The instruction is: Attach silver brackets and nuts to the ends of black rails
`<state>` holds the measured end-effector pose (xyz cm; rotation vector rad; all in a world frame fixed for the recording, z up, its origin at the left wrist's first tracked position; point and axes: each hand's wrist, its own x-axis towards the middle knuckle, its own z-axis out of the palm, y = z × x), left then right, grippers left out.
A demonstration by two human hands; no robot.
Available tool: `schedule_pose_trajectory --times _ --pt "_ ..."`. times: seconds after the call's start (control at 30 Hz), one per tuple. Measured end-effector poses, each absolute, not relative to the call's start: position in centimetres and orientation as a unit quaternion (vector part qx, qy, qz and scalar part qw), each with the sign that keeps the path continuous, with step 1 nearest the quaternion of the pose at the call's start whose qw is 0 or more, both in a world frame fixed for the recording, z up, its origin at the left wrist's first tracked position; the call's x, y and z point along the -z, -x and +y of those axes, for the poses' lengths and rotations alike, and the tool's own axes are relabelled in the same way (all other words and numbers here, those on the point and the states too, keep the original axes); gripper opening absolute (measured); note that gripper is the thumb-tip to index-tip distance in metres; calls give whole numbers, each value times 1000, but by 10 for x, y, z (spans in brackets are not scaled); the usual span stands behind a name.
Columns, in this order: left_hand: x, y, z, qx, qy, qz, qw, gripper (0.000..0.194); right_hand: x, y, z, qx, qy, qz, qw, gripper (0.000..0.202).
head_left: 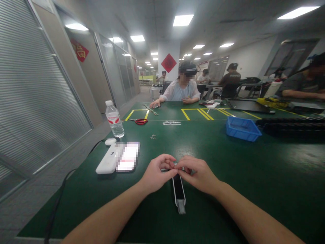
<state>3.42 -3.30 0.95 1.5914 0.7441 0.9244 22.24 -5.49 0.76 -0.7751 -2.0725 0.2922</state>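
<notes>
My left hand (158, 172) and my right hand (197, 173) meet over the far end of a long, narrow item (179, 189). It has a black middle, a white rim and a grey tab at its near end, and it lies lengthwise towards me on the green table. Both hands are closed, thumbs and fingertips pinched together and touching each other. Whatever sits between the fingertips is hidden. Beyond the hands lie several small metal pieces (153, 136), and further off is a group of thin silvery strips (172, 123).
Left on the green table (213, 210) are a water bottle (114, 120), a white power bank (108, 161) and a lit phone (128, 157). Red-handled scissors (141, 121) lie further back. A blue bin (243, 128) stands right. A person in a headset (182, 86) sits opposite.
</notes>
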Motion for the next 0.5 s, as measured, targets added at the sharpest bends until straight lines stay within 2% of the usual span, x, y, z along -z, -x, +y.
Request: schedule_pose_trajectory --times 0.27,0.5 --pt "-7 -33 -32 -380 -689 293 544 23 -7 -223 -54 -142 317 -835 426 9" --pt "-8 -33 -33 -380 -711 283 519 22 -8 -223 -55 -172 333 -812 448 7"
